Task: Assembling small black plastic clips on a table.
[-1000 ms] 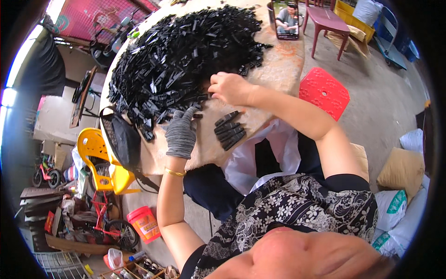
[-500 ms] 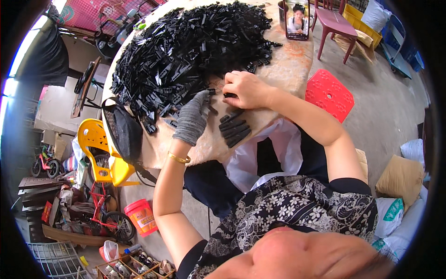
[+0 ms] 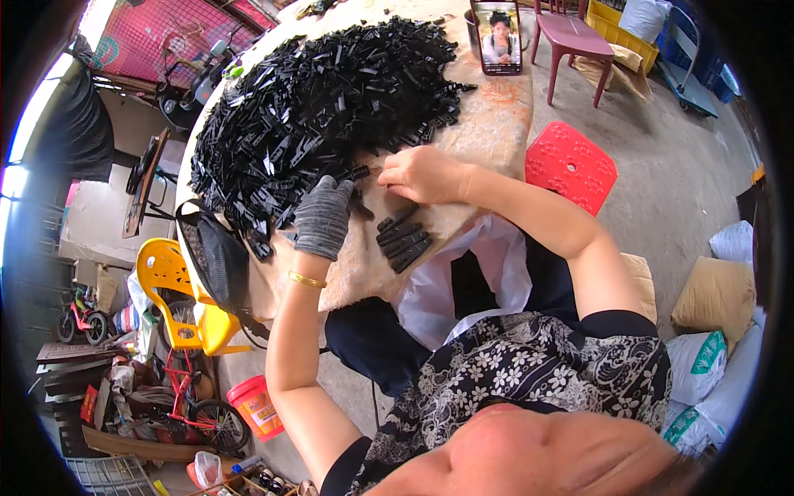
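A heap of pieces [image 3: 331,107] lies on the table [image 3: 492,124], left of a phone [image 3: 499,40].

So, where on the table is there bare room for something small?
Two patches of the table look free: the right strip, between the black pile, phone and right forearm; and a near patch, between left wrist and the row of black pieces. Crowded: left and centre, under the pile.
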{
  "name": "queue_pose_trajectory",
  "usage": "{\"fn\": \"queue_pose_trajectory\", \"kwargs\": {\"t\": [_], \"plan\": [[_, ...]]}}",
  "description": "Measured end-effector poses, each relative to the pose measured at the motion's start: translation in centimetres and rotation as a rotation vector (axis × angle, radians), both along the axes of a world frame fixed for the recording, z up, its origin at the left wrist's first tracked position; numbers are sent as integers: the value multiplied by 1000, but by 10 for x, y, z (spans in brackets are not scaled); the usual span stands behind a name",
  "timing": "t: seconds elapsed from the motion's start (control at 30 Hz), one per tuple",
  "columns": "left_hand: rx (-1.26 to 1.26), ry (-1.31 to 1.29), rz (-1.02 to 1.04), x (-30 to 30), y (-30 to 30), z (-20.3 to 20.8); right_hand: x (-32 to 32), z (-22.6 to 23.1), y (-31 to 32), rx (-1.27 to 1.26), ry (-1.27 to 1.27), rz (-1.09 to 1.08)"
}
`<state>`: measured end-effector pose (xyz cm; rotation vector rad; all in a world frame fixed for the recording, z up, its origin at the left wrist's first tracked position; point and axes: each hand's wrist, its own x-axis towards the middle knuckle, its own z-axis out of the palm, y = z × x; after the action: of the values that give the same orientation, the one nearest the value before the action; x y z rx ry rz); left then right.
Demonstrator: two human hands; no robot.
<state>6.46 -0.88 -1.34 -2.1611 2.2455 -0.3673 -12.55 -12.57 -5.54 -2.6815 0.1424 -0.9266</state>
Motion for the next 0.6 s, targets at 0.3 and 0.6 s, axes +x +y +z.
{"fn": "queue_pose_trajectory", "kwargs": {"t": [0.3,0.6], "plan": [[-41,109,-121,9,0,-10,-3,9,7,439,34,143],[-261,435,-244,36,-14,-16,47,9,13,617,248,448]]}}
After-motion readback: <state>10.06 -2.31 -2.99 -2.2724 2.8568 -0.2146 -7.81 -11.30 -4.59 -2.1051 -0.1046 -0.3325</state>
